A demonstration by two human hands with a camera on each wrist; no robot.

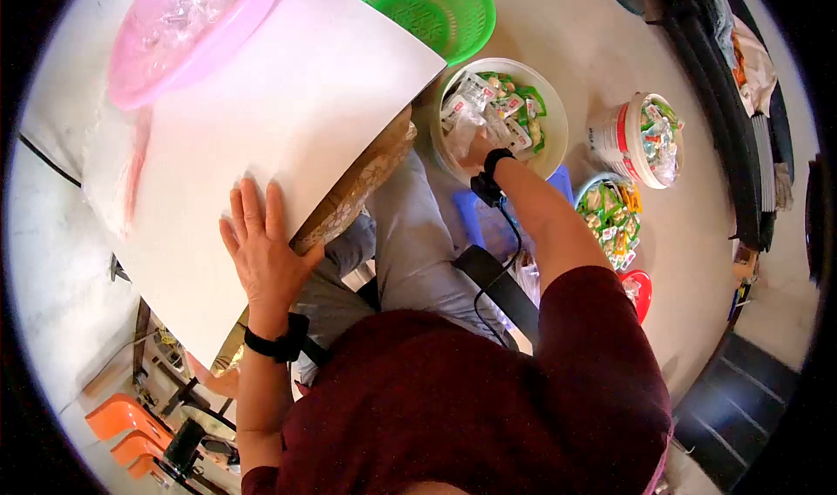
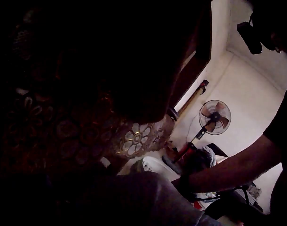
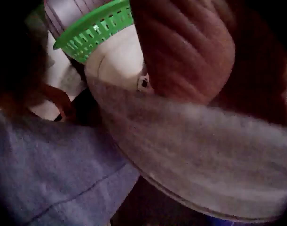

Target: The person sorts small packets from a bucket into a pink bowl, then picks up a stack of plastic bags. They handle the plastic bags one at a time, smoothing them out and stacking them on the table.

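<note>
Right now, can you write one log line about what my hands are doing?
left hand: flat on white tabletop | right hand: down in pale bucket, among packets | right grip: unclear

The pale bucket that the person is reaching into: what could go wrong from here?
The right hand is down among loose packets, so lifting out might spill a few over the rim. The black cable hanging from that wrist could catch on the bucket and perhaps tug it.
</note>
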